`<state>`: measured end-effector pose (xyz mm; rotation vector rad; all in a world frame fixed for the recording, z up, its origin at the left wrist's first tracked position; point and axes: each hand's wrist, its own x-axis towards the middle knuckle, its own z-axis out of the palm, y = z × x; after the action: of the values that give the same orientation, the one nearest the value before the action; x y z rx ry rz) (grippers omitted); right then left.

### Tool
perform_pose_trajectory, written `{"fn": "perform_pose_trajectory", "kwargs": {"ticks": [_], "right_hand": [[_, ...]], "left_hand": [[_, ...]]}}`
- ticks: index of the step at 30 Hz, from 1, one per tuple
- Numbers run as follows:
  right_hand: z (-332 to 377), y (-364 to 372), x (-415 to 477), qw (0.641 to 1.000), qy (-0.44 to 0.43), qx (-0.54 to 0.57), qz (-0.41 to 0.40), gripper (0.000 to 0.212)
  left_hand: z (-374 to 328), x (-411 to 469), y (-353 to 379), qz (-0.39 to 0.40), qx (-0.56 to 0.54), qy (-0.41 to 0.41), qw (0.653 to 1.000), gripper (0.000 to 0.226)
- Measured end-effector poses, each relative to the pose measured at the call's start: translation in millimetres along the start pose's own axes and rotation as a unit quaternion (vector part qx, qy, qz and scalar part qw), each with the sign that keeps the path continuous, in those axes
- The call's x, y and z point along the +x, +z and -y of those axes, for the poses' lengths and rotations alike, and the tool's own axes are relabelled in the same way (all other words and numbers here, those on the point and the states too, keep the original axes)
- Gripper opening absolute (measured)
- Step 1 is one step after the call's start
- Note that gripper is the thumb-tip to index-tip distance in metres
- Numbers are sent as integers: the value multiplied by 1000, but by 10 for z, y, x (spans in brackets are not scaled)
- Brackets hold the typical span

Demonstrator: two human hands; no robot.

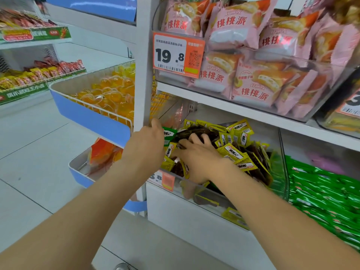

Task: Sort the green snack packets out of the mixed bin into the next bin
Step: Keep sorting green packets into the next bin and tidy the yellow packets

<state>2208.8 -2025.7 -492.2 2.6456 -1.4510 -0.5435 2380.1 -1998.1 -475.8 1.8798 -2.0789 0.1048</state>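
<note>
Shelf board (233,112) low over mixed bin (196,193), clear divider (282,152) btwn bins.

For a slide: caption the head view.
Left hand and right hand sift yellow packets in the mixed bin, near one green packet.

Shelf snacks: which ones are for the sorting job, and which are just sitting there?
Job: green packet in left hand; right hand; mixed bin; next bin.
Just there: pink cake packs; orange jelly cups; price tag.
</note>
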Motion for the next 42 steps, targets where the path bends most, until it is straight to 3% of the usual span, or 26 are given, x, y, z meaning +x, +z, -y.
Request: {"fn": "perform_pose_trajectory", "kwargs": {"ticks": [5,13,17,21,25,29,30,32,33,35,37,39,42], "right_hand": [[-72,43,79,999,-5,21,-47,95],[43,67,242,990,67,-16,-125,48],[-13,23,276,980,98,54,-164,20],[-181,-67,159,963,112,174,-170,16],[-294,-201,-43,926,103,323,-169,17],[-350,-352,-179,886,100,436,-120,20],[-338,-361,-202,885,99,444,-102,27],[-298,-355,-245,881,101,452,-101,67],[-279,-344,-265,881,109,443,-127,86],[-256,-300,-295,898,125,372,-197,99],[-276,-238,-315,920,151,254,-259,89],[-302,-217,-361,923,169,164,-303,66],[-369,-250,-531,937,125,183,-270,34]], "left_hand": [[30,-27,-18,7,25,-14,1000,26],[33,-66,-64,22,66,-2,998,28],[48,-79,-94,14,23,5,1000,22],[59,-76,-80,-2,-10,15,1000,20],[31,-5,-116,-93,-142,26,985,10],[-30,48,-151,-132,-266,-3,955,19],[-60,54,-153,-121,-289,-18,950,18],[-117,77,-108,-81,-329,-51,940,16],[-146,87,-88,-56,-334,-66,938,16],[-169,119,-32,-4,-326,-77,942,16],[-170,146,10,46,-320,-62,944,16],[-146,171,50,77,-296,-46,951,17],[-113,169,87,74,-229,-15,970,18]]}}
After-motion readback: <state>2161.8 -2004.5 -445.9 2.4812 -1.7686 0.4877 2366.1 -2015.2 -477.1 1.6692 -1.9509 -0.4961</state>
